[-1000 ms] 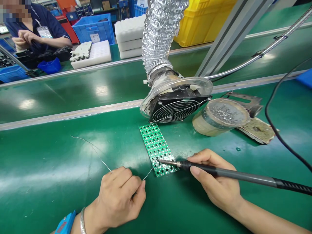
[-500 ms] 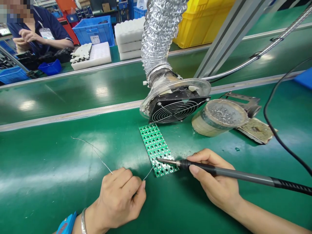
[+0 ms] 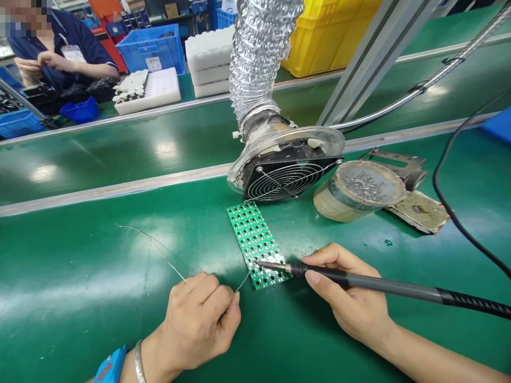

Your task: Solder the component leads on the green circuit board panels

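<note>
A green circuit board (image 3: 255, 239) full of small pads lies flat on the green mat. My left hand (image 3: 199, 319) is closed in a pinch on a thin solder wire (image 3: 155, 247); the wire's short end reaches the board's near left corner. My right hand (image 3: 351, 303) grips a black soldering iron (image 3: 371, 284) like a pen. The iron's metal tip touches the board beside the wire end. Its cable runs off to the right.
A fume fan (image 3: 285, 170) on a silver duct (image 3: 261, 58) stands just behind the board. A solder-crusted pot (image 3: 359, 191) and a stained sponge (image 3: 423, 210) lie to the right. Across the conveyor (image 3: 120, 149), another person (image 3: 56, 48) works near white foam trays (image 3: 159, 90) and blue bins.
Both hands and the iron stay almost where they were; the iron tip has crept slightly left along the board's near edge. The person across the belt has raised their hands.
</note>
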`<state>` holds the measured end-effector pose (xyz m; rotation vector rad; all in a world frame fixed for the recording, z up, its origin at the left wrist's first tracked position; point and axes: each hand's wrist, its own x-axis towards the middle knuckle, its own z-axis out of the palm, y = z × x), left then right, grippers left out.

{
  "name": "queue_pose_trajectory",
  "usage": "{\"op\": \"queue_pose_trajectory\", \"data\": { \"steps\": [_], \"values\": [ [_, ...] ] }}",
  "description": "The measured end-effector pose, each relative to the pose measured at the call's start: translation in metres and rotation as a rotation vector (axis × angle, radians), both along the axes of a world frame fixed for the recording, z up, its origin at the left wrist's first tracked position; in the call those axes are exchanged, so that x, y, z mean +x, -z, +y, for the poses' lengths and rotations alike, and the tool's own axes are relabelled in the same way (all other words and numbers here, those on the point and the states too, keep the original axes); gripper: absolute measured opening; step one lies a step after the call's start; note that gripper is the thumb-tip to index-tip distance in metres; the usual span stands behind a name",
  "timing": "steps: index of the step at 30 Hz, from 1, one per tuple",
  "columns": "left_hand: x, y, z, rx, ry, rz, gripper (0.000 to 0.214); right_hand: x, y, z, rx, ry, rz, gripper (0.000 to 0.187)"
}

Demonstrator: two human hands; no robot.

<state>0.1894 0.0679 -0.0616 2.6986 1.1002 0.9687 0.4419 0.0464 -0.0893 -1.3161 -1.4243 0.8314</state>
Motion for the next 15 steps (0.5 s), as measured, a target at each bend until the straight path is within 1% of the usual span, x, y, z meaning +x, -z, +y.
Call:
{"op": "queue_pose_trajectory", "data": {
  "steps": [6, 11, 15],
  "values": [
    [0.0013, 0.0029, 0.0026, 0.004, -0.013, 0.017, 0.019, 0.0008, 0.0011, -0.0007, -0.016, -0.005, 0.006, 0.006],
    [0.0004, 0.0010, 0.0003, 0.008, 0.003, 0.013, 0.016, 0.0001, 0.0028, -0.0024, -0.024, 0.040, 0.128, 0.001],
    [-0.0014, -0.0016, -0.0016, 0.001, 0.005, 0.002, 0.016, -0.0002, 0.0042, -0.0026, -0.038, 0.063, 0.197, 0.007]
  ]
}}
